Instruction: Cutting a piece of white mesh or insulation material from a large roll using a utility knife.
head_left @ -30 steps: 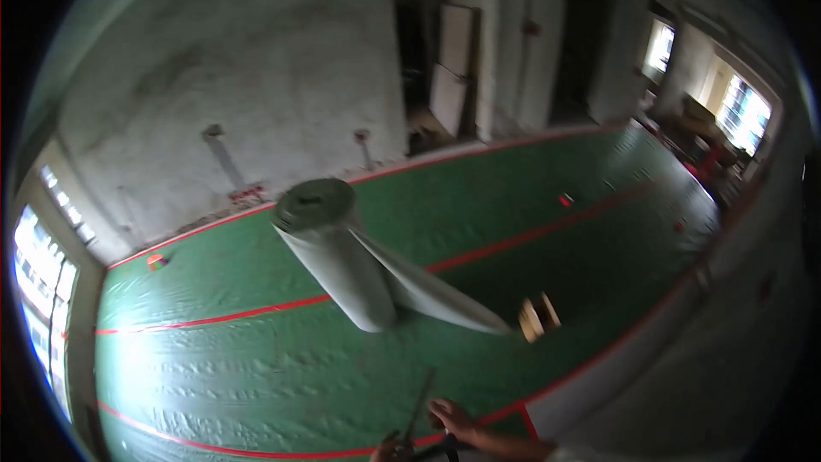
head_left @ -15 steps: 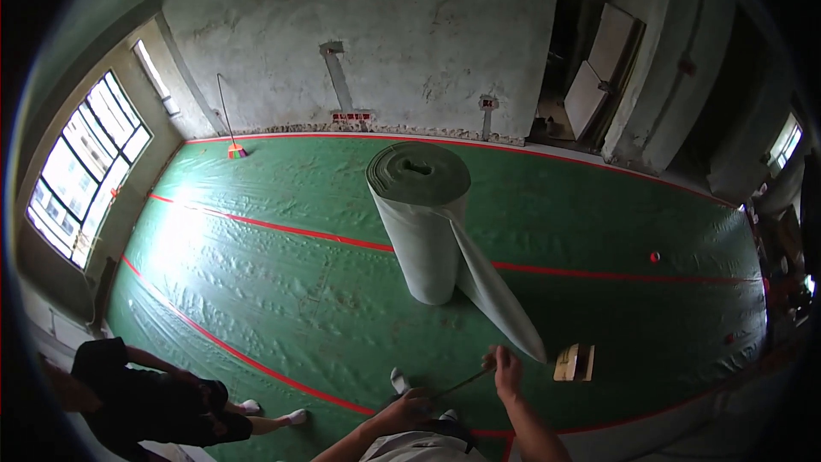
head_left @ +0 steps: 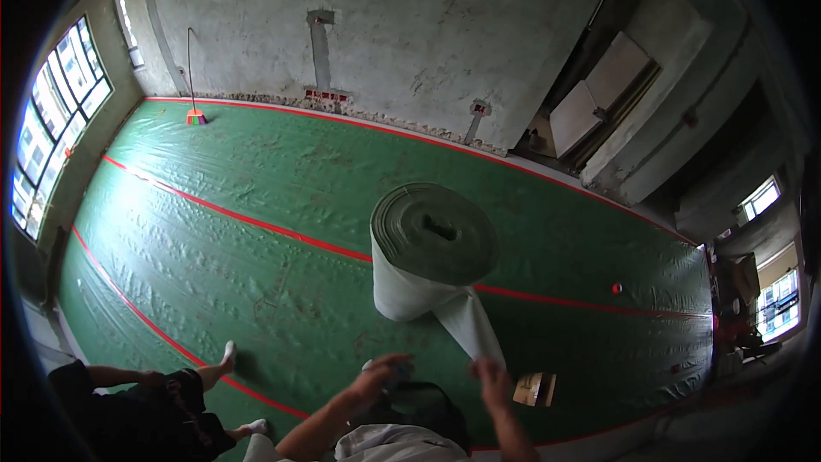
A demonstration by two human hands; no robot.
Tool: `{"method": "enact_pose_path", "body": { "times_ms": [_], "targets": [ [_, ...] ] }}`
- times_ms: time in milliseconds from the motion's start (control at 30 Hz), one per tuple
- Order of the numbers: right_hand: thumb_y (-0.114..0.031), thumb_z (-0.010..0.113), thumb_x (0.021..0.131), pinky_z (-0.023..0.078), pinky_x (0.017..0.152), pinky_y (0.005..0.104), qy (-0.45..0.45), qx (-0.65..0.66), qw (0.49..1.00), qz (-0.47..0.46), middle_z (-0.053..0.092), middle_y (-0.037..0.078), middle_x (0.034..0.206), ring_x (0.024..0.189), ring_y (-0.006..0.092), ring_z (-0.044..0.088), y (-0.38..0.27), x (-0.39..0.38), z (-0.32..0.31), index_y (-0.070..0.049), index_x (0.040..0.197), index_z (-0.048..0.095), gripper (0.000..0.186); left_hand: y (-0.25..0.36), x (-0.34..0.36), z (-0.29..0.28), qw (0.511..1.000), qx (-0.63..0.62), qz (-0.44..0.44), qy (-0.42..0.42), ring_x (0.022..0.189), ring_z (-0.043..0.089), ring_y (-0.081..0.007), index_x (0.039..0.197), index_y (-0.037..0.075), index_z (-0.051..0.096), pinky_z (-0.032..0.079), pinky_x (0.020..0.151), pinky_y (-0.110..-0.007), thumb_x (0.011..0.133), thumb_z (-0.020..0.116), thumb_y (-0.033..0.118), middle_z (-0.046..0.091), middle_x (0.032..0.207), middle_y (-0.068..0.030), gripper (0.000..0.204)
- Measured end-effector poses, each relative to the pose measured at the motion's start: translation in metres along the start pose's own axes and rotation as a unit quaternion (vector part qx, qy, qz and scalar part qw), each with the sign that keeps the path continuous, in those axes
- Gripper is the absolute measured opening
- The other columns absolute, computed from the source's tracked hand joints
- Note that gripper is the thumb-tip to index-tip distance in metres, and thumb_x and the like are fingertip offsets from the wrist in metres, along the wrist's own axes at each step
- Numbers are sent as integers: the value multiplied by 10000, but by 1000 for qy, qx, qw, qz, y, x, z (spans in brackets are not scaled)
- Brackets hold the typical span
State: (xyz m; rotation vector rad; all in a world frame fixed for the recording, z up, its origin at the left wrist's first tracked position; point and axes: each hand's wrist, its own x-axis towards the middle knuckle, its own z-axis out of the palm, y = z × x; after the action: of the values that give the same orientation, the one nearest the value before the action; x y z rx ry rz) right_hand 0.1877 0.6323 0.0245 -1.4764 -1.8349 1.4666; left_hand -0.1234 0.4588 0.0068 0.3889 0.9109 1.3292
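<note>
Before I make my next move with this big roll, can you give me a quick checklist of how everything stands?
1. Roll standing on end: ok, upright on the green floor covering.
2. Loose flap wound flat: not ok, it hangs away from the roll toward your right hand.
3. Right hand on the flap: cannot tell, they overlap in view and the hand is blurred.
4. Left hand empty: cannot tell, it is blurred too.
5. Co-worker clear of the roll: ok, apart from it at lower left.
6. Cardboard box clear of the roll: ok, apart from it on the right.
</note>
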Motion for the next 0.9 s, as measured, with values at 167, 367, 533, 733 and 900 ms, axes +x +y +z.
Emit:
{"method": "enact_pose_path", "body": {
  "times_ms": [167, 367, 533, 733, 900],
  "targets": [
    [-537, 548, 1184, 610, 840, 353, 79, 231, 969, 27, 808, 71, 1096, 954, 184, 776, -85, 122, -74, -49, 1367, 732, 553, 150, 59, -31, 962, 82, 144, 219, 914, 750, -183, 1524, 31, 641, 614, 842, -366, 1163, 653, 435, 749, 1058, -89, 542],
    [-511, 499, 1202, 608, 999, 421, -30, 246, 968, 36, 787, 100, 1293, 1171, 217, 758, -87, 257, -37, -61, 1556, 642, 590, 275, 109, -2, 878, 386, 83, 270, 810, 734, -155, 1728, 123, 482, 570, 771, -369, 1039, 793, 593, 766, 867, -86, 891],
    [-379, 542, 1187, 520, 1137, 444, -160, 115, 975, -99, 660, 149, 1496, 1376, 266, 631, -56, 263, 33, -44, 1624, 558, 552, 270, 92, 32, 881, 357, 30, 308, 869, 749, -147, 1667, 141, 585, 597, 855, -353, 1078, 744, 584, 816, 968, -107, 754],
    [-248, 598, 1167, 460, 1243, 477, -252, -10, 945, -207, 552, 209, 1672, 1532, 336, 550, -77, 187, 83, -30, 1675, 499, 561, 205, -50, -44, 832, 220, 79, 503, 1090, 677, -83, 1524, 15, 695, 559, 977, -299, 1176, 656, 400, 781, 1244, -8, 520],
    [-380, 619, 1163, 515, 1165, 481, -172, -83, 981, -29, 684, 243, 1491, 1366, 431, 668, -20, 169, 159, -21, 1525, 651, 511, 169, -152, -58, 834, 181, 70, 517, 1178, 691, -105, 1411, 15, 744, 523, 1064, -318, 1205, 557, 457, 782, 1276, -36, 522]
  ]
}}
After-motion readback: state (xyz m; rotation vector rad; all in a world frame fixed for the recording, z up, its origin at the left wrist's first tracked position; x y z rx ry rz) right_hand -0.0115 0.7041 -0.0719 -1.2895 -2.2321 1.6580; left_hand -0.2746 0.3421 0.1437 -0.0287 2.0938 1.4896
